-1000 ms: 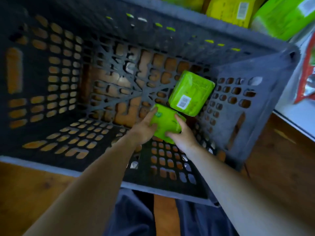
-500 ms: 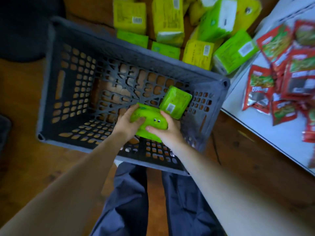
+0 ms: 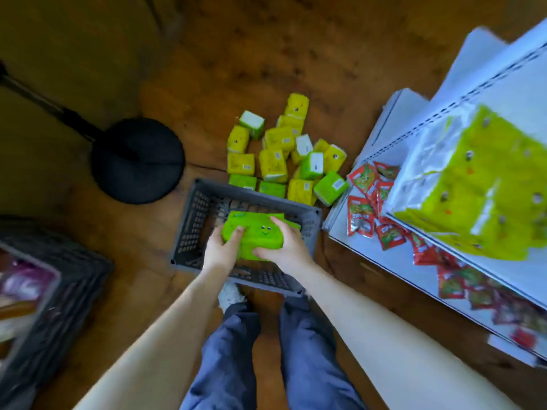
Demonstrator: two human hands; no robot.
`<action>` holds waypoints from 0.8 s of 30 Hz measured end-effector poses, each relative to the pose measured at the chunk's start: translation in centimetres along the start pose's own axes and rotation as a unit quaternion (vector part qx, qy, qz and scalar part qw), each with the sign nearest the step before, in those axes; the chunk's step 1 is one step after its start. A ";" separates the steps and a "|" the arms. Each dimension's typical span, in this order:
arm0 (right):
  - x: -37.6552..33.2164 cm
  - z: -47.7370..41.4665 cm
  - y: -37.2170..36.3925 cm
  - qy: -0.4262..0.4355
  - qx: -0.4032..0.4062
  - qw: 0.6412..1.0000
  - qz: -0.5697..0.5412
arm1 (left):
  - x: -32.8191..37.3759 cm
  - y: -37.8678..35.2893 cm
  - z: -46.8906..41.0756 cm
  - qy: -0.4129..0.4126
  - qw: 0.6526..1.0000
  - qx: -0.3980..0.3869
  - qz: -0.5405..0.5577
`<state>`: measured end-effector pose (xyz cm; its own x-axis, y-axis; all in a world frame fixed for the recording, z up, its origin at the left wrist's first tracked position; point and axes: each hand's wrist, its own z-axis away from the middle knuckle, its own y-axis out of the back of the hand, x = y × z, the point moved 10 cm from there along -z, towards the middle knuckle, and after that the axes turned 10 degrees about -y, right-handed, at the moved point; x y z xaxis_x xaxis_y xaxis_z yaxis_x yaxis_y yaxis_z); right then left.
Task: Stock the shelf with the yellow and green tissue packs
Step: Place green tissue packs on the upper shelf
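- A view from above of a person standing over a grey crate (image 3: 189, 216) on a wooden floor (image 3: 266, 54).
- Both hands hold one green pack (image 3: 256, 236) of tissues, which has a smiling face printed on it. It is in the air over the crate.
- The left hand (image 3: 220, 253) grips the pack's left end, with its fingers (image 3: 236, 236) curled over the top.
- The right hand (image 3: 285, 250) grips the right end, with one finger lying along the top edge.
- A strip of green shows just behind the pack. It is not clear whether this is a second pack.
- A loose pile (image 3: 281, 161) of yellow and green packs lies on the floor, just beyond the crate's far side.
- A white shelf (image 3: 396, 261) stands to the right. Red snack packets (image 3: 367, 202) are spread on its lower board.
- Yellow packs (image 3: 473, 187) sit in a blurred block on the board above.
- A black stand (image 3: 137, 161) with a round base is on the floor to the left of the crate.
- A second crate (image 3: 65, 291), blurred, is at the left edge with purple and white things inside.
- Blue trousers (image 3: 231, 350) and a white shoe (image 3: 231, 294) show at the near side of the grey crate.
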<state>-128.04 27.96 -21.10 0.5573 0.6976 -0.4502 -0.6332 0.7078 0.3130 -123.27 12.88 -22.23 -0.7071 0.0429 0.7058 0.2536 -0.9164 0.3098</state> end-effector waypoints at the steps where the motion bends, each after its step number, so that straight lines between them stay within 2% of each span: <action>1: -0.8 2.1 0.8 0.002 0.002 1.000 -0.005 | 1.8 0.6 1.8 -0.013 1.000 0.000 0.005; 7: -5.3 13.2 6.1 0.045 0.020 0.998 -0.033 | 11.3 3.1 10.1 -0.087 0.995 0.007 0.045; 12: -8.3 19.5 13.9 0.117 0.117 0.985 -0.049 | 20.6 1.3 14.3 -0.189 0.978 -0.036 0.077; 15: -9.7 23.1 19.7 0.170 0.193 0.964 -0.066 | 27.3 -0.8 17.0 -0.264 0.960 -0.037 0.083; 19: -10.4 27.2 26.6 0.226 0.241 0.939 -0.095 | 34.2 -4.0 20.6 -0.340 0.936 -0.028 0.090; 24: -9.8 32.7 35.1 0.293 0.343 0.886 -0.109 | 40.7 -9.5 25.1 -0.411 0.901 -0.039 0.133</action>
<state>-138.18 49.59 21.60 0.1239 0.5010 -0.8565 0.0435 0.8596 0.5091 -137.88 33.37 19.57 0.1076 0.0674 0.9919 0.2719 -0.9617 0.0358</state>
